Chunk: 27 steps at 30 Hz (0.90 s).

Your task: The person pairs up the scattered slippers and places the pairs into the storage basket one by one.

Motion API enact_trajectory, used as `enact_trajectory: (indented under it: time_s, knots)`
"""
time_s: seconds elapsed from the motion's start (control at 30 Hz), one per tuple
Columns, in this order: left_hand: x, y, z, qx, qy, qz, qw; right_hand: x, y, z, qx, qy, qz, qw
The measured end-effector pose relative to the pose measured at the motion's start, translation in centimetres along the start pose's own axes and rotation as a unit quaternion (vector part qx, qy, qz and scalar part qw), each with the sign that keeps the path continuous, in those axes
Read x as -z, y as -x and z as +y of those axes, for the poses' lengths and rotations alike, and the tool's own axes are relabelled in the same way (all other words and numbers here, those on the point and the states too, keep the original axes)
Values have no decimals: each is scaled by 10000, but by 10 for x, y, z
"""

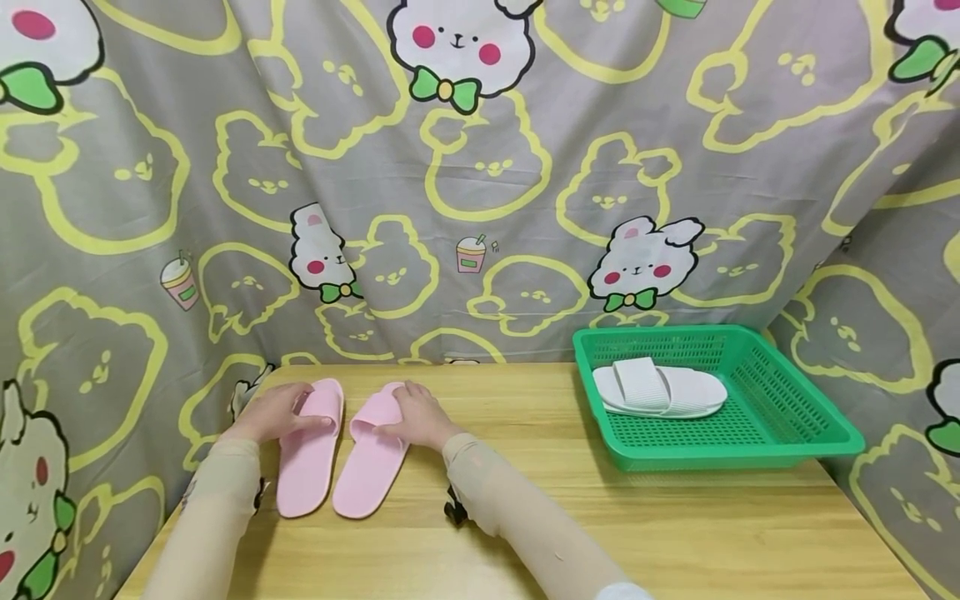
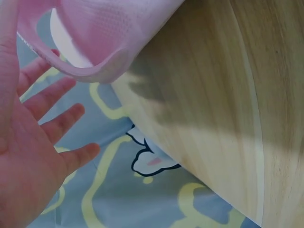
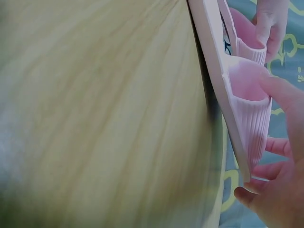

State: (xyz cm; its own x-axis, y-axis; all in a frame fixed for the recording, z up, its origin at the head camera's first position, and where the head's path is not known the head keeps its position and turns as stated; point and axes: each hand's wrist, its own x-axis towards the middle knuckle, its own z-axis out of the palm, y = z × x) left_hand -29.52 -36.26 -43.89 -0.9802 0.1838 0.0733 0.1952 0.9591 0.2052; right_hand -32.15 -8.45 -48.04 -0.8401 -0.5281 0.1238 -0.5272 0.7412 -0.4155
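Two pink slippers lie side by side on the wooden table, toes pointing away. My left hand [image 1: 272, 412] is at the strap of the left pink slipper [image 1: 306, 479], its thumb by the strap opening. In the left wrist view, the fingers [image 2: 61, 128] of that hand spread out straight beside the strap. My right hand [image 1: 423, 415] holds the right pink slipper [image 1: 367, 483] around its ribbed strap. The right wrist view has its thumb at the strap's rim and the other fingers [image 3: 268, 170] around the toe end.
A green plastic basket [image 1: 720, 457] stands at the right of the wooden table [image 1: 510, 467]. White slippers [image 1: 693, 392] lie inside it, overlapping. A grey curtain [image 1: 495, 292] with rabbit prints hangs behind the table and along its sides.
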Motion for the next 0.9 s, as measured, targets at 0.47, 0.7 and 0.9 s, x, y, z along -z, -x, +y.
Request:
enact_trajectory:
  time_s: [0.47, 0.7, 0.9]
  knots:
    - [8, 9, 5, 35, 38, 457, 9989, 6, 8, 6, -41, -452, 297, 9985]
    - [8, 12, 6, 156, 154, 503, 9985, 8, 14, 10, -21, -611, 369, 9974]
    - [7, 14, 5, 177, 353, 575, 9976, 8, 17, 14, -71, -702, 459, 9964]
